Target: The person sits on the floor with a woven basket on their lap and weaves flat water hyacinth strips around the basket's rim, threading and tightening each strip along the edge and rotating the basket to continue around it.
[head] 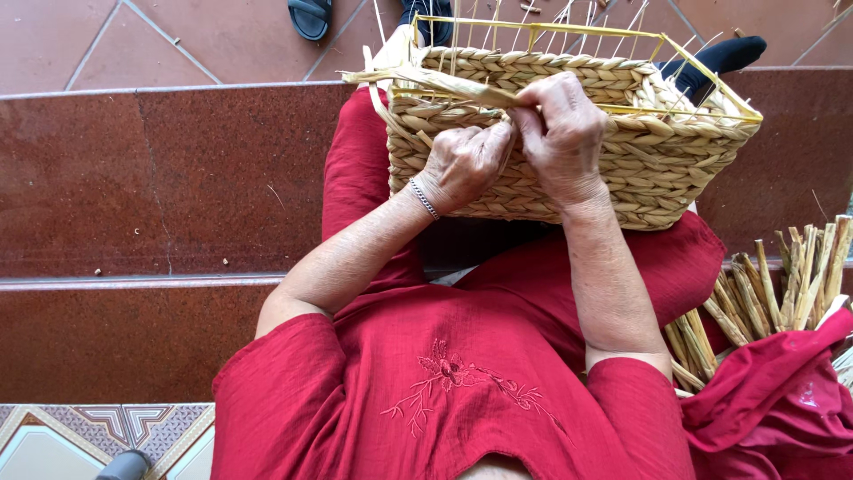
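- The woven basket rests on the person's lap, tipped so its open mouth faces away from the body and its long axis runs left to right across the knees.
- A flat, pale straw strand lies along the near top edge, its free end trailing off toward the basket's left corner, so it lies to the left of both hands and level with the rim.
- The right hand sits at the rim itself, fingers pinched tight on the strand where it meets the yellow wire frame; this hand is the nearer one to the working point.
- The left hand is just below and touching it, curled closed against the basket's braided wall, thumb pressed toward the same spot; whether it grips the strand too, I cannot tell.
- A bundle of dry stalks lies well apart, off by the right knee on the step.
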